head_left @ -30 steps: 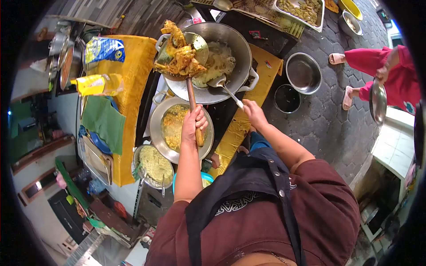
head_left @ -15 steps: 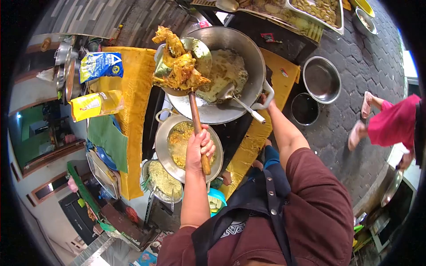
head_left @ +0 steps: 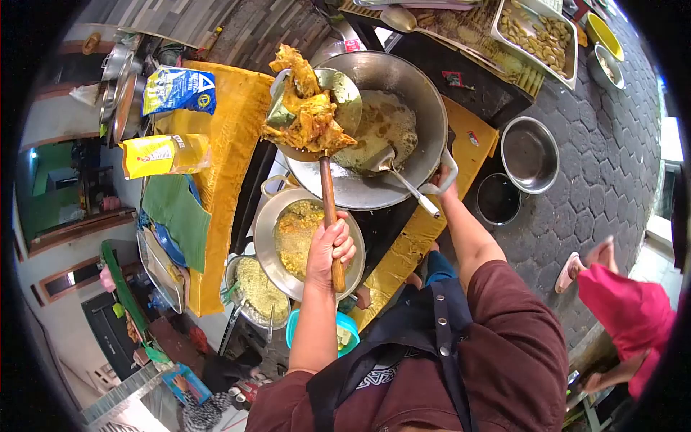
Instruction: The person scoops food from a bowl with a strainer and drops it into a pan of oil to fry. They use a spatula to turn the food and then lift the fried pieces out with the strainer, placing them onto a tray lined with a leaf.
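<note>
My left hand (head_left: 330, 248) is closed round the wooden handle (head_left: 328, 189) of a large skimmer. Fried chicken pieces (head_left: 311, 119) are heaped on the skimmer, above the left side of a big wok (head_left: 403, 72). Bubbling oil (head_left: 385, 128) lies in the wok, where a metal spatula (head_left: 381, 160) rests with its handle over the rim. My right hand (head_left: 440, 178) is at the wok's right handle (head_left: 448, 171), its fingers mostly hidden behind it. Below the skimmer handle sits a metal bowl (head_left: 266, 248) of yellow spice mixture.
A bowl of pale yellow mixture (head_left: 259, 291) and a turquoise container (head_left: 293, 333) stand near me. Oil packs (head_left: 165, 156) lie on the yellow counter (head_left: 216, 230) at left. Two metal basins (head_left: 530, 155) (head_left: 498, 199) are on the paving. A person in pink (head_left: 626, 306) is at right.
The view has shifted, so the wok and counter appear slightly lower. The skimmer with the chicken stays over the wok's left side. The person in pink has moved nearer the lower right.
</note>
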`<action>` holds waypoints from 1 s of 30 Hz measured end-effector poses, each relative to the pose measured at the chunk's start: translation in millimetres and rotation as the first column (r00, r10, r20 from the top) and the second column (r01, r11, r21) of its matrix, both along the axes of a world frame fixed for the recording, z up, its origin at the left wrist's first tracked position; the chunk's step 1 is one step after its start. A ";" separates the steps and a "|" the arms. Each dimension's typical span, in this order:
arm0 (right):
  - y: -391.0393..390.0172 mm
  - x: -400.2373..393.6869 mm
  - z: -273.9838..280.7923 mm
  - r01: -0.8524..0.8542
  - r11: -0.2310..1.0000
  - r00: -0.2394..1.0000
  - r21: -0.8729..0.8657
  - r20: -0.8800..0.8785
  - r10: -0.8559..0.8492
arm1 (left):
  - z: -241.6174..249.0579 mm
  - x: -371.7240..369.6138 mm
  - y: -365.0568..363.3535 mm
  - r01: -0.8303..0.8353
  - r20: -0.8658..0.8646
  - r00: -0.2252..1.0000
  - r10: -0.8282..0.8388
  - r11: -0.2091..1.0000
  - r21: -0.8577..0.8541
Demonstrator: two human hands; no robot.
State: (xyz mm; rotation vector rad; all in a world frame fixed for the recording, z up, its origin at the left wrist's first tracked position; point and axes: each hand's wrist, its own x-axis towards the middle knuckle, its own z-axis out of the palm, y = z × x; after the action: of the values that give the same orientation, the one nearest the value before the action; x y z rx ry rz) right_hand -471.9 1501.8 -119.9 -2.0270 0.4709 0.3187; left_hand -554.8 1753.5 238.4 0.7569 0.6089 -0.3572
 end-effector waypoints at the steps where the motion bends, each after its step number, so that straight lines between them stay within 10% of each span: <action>1: -0.8 5.1 5.3 -0.008 1.000 1.000 0.001 0.009 0.008 | -0.2 -0.5 1.3 -0.002 -0.010 1.000 0.002 1.000 -0.001; 3: -3.1 11.5 21.3 0.316 0.829 0.930 0.461 -0.321 -0.176 | 1.5 -0.7 0.6 -0.003 0.001 1.000 0.003 1.000 0.010; 7: -21.3 10.3 -45.4 0.356 0.564 0.934 0.745 -0.270 -0.233 | 2.7 -2.9 2.4 0.003 -0.003 1.000 -0.003 1.000 0.006; 8: -34.0 5.5 -36.5 0.071 0.878 0.985 0.473 -0.172 0.013 | 2.9 -3.6 3.1 0.004 -0.004 1.000 -0.004 1.000 0.010; 10: -31.7 -5.2 43.3 0.167 0.928 0.956 0.333 -0.283 -0.071 | 8.8 -5.1 2.1 -0.004 -0.009 1.000 0.004 1.000 0.025; 17: -1.4 -80.8 209.6 0.453 0.504 0.891 0.736 -0.396 -0.222 | 1.3 -12.4 10.2 0.040 0.044 0.998 -0.037 0.997 -0.066; 20: 23.7 -75.8 230.3 0.272 0.674 0.961 0.687 -0.226 -0.157 | -0.4 -16.7 7.9 -0.011 0.000 1.000 0.011 0.997 -0.077; 23: 36.4 -54.9 241.3 -0.152 0.988 0.988 -0.003 -0.016 0.152 | 4.6 -24.8 6.9 -0.047 -0.014 0.999 0.045 0.991 -0.125; 26: 69.8 -28.8 286.9 -0.401 0.775 0.907 -0.488 -0.095 0.409 | 17.8 -34.2 11.6 -0.010 0.011 1.000 0.011 0.997 -0.077; 30: 79.9 12.3 275.9 -0.611 0.406 0.737 -0.679 -0.300 0.605 | 34.4 -41.9 19.9 -0.007 0.036 0.999 0.006 1.000 0.009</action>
State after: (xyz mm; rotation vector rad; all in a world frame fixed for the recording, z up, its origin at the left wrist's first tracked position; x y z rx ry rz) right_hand -459.6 1581.7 155.9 -3.0049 -0.2634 0.6600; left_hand -596.7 1773.3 272.8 0.7680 0.5790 -0.3346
